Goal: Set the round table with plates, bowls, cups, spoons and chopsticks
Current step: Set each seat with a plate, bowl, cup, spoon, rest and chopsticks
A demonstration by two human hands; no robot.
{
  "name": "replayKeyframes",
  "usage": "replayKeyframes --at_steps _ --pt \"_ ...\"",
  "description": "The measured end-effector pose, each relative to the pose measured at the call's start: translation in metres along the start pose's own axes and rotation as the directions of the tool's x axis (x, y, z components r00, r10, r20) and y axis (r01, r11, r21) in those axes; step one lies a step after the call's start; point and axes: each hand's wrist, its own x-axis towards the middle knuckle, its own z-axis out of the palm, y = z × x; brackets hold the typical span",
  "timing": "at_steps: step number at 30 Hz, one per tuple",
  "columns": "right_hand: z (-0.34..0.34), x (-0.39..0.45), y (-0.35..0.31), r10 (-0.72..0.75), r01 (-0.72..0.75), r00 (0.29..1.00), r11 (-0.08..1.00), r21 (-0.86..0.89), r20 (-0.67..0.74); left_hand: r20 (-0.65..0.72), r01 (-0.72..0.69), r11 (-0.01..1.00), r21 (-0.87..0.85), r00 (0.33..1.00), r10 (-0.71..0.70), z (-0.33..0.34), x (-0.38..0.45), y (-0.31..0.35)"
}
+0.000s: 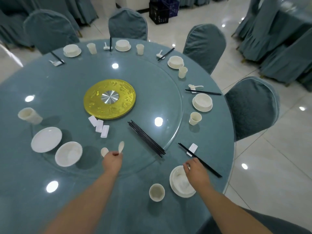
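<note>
At lower centre, the left hand [112,159] grips two spoons [121,146] by their handles; the right hand [194,168] pinches something small, unclear, above the bowl [179,180]. Light, slippery, likely breakable ware.

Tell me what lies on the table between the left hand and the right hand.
In the head view, the loose bundle of black chopsticks lies between the left hand and the right hand, its near end reaching the glass turntable's edge.
</note>
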Motion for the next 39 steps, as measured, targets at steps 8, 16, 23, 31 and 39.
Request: replayKeyframes --at_steps 8,16,23,31,39 --pt "0.006 -0.019 -0.073 -0.038 -0.013 0.985 0.955 0.296 0.165 0.335 0.157 0.905 -0.396 0.942 -0.016 0.062 -0.072 0.03" --pt "-0.012 -0.018 -0.046 0.121 -0.25 0.961 0.76 0.599 0.248 0.531 0.215 0.913 -0.345 0.848 0.001 0.1 -0.125 0.065" --pt "-0.036 0.002 0.005 0.218 -0.275 0.961 0.785 0.556 0.168 0.631 0.095 0.977 -0.191 0.775 0.048 0.115 -0.134 0.084" --pt "-0.052 0.044 0.06 0.388 -0.402 0.914 0.828 0.391 0.117 0.513 -0.023 0.998 -0.062 0.857 0.051 0.1 -0.096 0.084" --pt "-0.048 0.085 0.074 0.4 -0.424 0.905 0.864 0.272 0.141 0.415 -0.034 0.999 0.042 0.91 0.014 0.084 -0.061 0.069"
